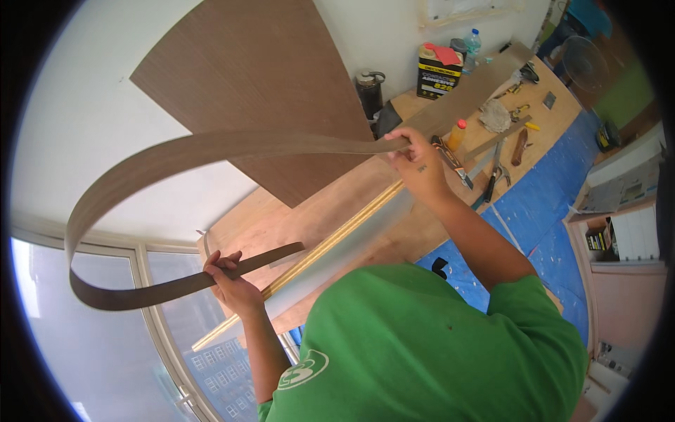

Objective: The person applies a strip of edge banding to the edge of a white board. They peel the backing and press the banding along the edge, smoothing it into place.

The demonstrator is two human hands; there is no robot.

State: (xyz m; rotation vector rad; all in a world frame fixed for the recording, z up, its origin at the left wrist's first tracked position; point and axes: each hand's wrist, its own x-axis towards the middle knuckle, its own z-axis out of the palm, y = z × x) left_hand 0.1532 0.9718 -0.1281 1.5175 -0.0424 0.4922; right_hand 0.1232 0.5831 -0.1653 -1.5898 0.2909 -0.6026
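Observation:
A long, narrow strip of brown wood-grain laminate (200, 146) arcs out to the left in a wide open loop between my hands. My right hand (420, 167) pinches one end of it, raised over the workbench. Nearer the other end, my left hand (237, 287) has its thumb and fingers around the strip, and the free tip extends past it over the bench. Under the loop's open side runs a long gold-coloured edge strip (336, 238), beside a pale, shiny surface, lying diagonally across the wooden workbench (242, 211).
A large brown sheet (267, 77) leans on the wall. Behind my right hand stand a black can (437, 74), a dark flask (369, 91) and an orange bottle with a red cap (457, 133). A hammer (498, 174) lies by the bench edge. Blue sheeting (555, 204) covers the floor.

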